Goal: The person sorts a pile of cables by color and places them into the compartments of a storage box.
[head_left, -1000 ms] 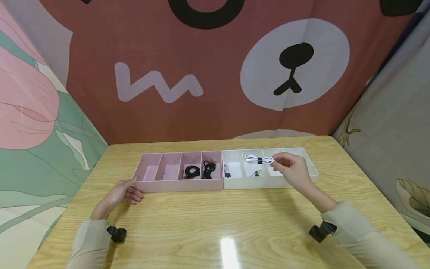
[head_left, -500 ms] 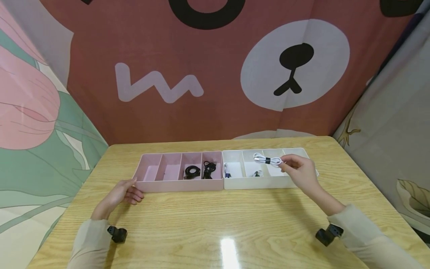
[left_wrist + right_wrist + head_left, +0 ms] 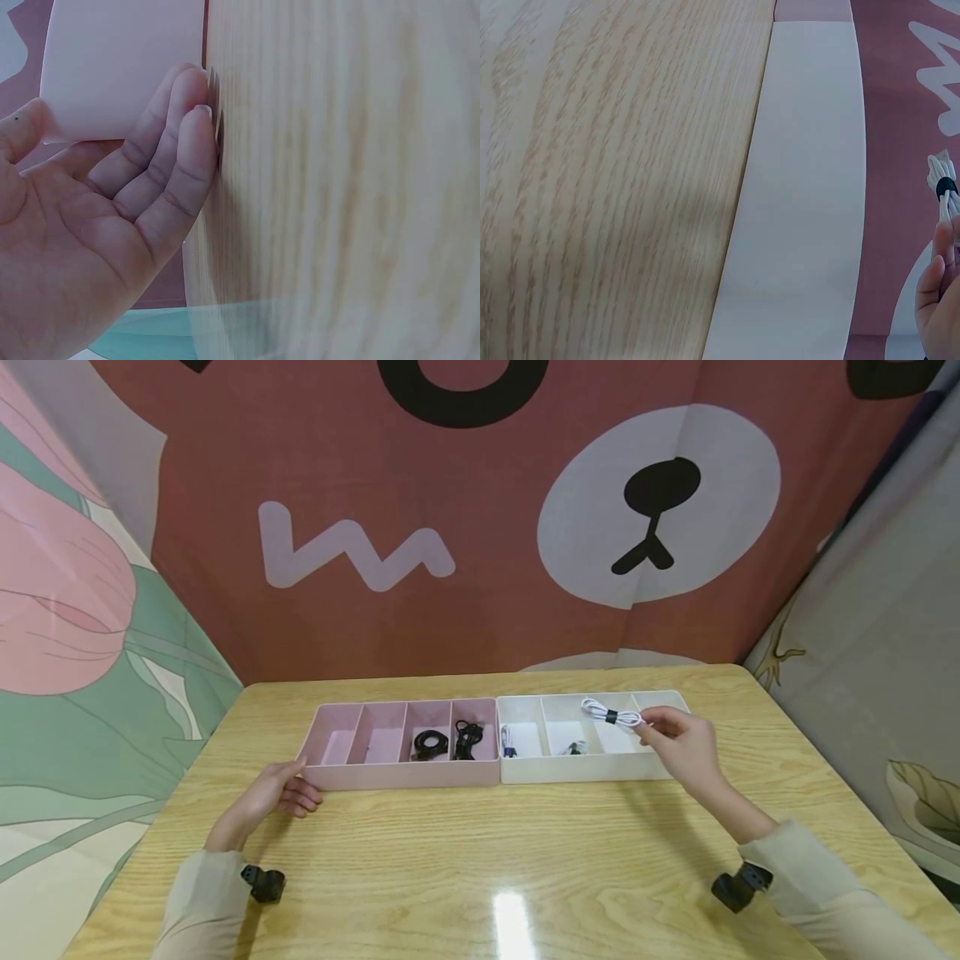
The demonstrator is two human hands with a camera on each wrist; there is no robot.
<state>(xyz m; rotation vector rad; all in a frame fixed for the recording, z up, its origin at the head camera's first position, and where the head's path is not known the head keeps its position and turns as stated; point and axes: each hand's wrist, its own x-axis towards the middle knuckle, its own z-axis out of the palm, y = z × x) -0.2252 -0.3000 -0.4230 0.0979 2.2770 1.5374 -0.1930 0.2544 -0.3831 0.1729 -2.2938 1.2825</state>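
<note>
My right hand pinches one end of a coiled white charging cable, bound with a black strap, above the white divided box. The right wrist view also shows the cable standing out from the fingertips, beyond the box's front wall. My left hand holds the near left corner of the pink divided box between thumb and index finger. In the left wrist view, the other fingers bend loosely beside the pink wall, close to the table.
Both boxes stand end to end on the wooden table. Black cables lie in the two right pink compartments. Smaller cables lie in the two left white compartments. A printed curtain hangs behind the table.
My right hand has moved to the right with the white cable, from over the second white compartment toward the third. The left hand stays at the pink box's corner.
</note>
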